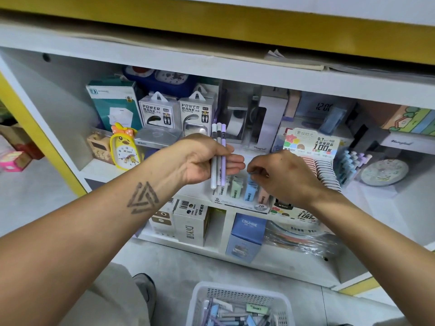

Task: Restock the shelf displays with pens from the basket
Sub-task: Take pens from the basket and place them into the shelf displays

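Left hand: our left hand point(207, 158) is up in front of the shelf point(211, 67), fingers curled round three pens point(218, 158) – two pale grey/white, one lilac – held upright, tips down.
Right hand: our right hand point(282, 175) is just right of the left, knuckles toward us, fingertips pinched together over the pen display point(242, 196); we can't tell if anything is in the pinch, fingers hide it.
Pen display: low white tray at the front edge of the middle shelf level w/ small green, blue and pink packs standing in it – sits directly under both hands.
Basket: white mesh basket point(237, 295) on the floor at the bottom of the view, holding a loose pile of pens in blue, lilac, grey and green.
Behind the hands: two "POWER BANK" boxes point(176, 111) side by side at the back, a teal box to their left.
Left of the hands: yellow duck clock point(126, 149) standing on the same level.
Right of the hands: lead-refill display card point(313, 142) marked 0.7 and 100, w/ a rack of blue and purple pens point(350, 165) beyond it.
Lower level: blue "CRUHRE" box point(247, 234) and a white carton beside it.
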